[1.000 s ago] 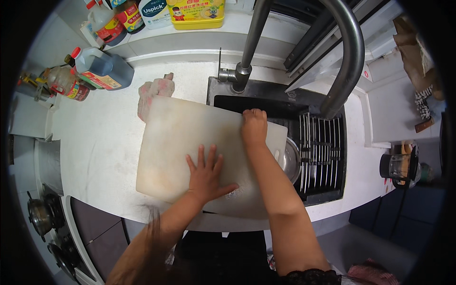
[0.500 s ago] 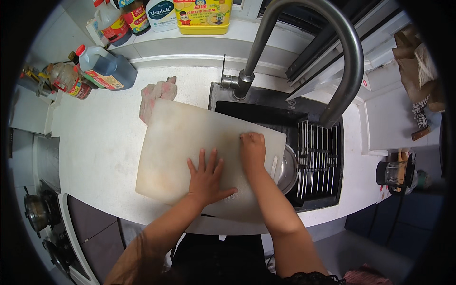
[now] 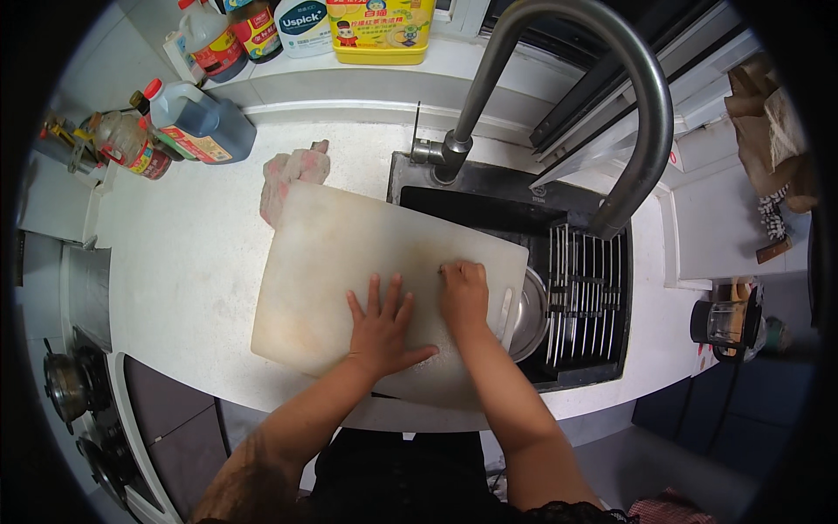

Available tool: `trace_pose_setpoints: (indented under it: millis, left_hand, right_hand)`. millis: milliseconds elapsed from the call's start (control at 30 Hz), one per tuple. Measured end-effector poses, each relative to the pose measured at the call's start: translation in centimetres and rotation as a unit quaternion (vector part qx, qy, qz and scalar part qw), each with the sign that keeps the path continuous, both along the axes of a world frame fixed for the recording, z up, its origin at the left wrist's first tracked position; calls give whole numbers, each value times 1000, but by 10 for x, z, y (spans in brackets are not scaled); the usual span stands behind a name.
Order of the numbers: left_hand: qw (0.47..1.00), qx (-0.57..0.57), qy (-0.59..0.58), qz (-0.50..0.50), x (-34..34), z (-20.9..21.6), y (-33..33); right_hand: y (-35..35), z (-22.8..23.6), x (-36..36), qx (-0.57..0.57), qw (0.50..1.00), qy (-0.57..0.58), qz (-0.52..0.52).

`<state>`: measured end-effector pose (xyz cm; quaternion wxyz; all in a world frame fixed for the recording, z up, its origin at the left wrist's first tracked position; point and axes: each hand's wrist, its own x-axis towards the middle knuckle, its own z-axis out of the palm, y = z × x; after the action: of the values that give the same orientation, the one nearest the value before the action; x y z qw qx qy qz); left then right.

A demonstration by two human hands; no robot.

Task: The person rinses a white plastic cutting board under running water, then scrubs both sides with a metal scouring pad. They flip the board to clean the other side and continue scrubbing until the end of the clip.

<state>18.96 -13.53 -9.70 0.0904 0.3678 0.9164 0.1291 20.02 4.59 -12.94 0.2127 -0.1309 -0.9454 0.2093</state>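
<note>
Far to your left, at about 8 o'clock from the board's middle, sits a pot (image 3: pixel 68 382); a dark jug (image 3: pixel 209 127) stands at 10 to 11 o'clock on the white counter (image 3: pixel 175 262), and a crumpled cloth (image 3: pixel 292 175) lies against the board's corner at 11. The pale cutting board (image 3: pixel 340 236) lies flat and askew before you, mostly on the counter, its 3 o'clock end reaching over the sink. Your left hand (image 3: pixel 381 332) rests palm down on it, fingers spread wide. Your right hand (image 3: pixel 463 293), at 2 o'clock from the left, sits on the board with fingers curled in; you cannot tell whether they pinch anything. The board looks stiff, fairly heavy and hard to break; specks by your left thumb suggest wet, so expect it to slip. The best holds are likely the slot (image 3: pixel 507 307) near its 3 o'clock end and the opposite edge. Beyond, a steel bowl (image 3: pixel 533 314) shows partly under that end, in the black sink (image 3: pixel 400 170), with a wire rack (image 3: pixel 585 299) at 3 o'clock.
</note>
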Motion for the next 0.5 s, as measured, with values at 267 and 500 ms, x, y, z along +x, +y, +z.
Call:
trace_pose_setpoints:
  millis: [267, 500]
  left_hand:
    - [1000, 12, 0, -5, 0, 2, 3]
    - [1000, 14, 17, -2, 2, -4, 0]
  right_hand:
    - [36, 0, -50, 23, 999, 22, -41]
    - [11, -1, 0, 10, 1000, 13, 18]
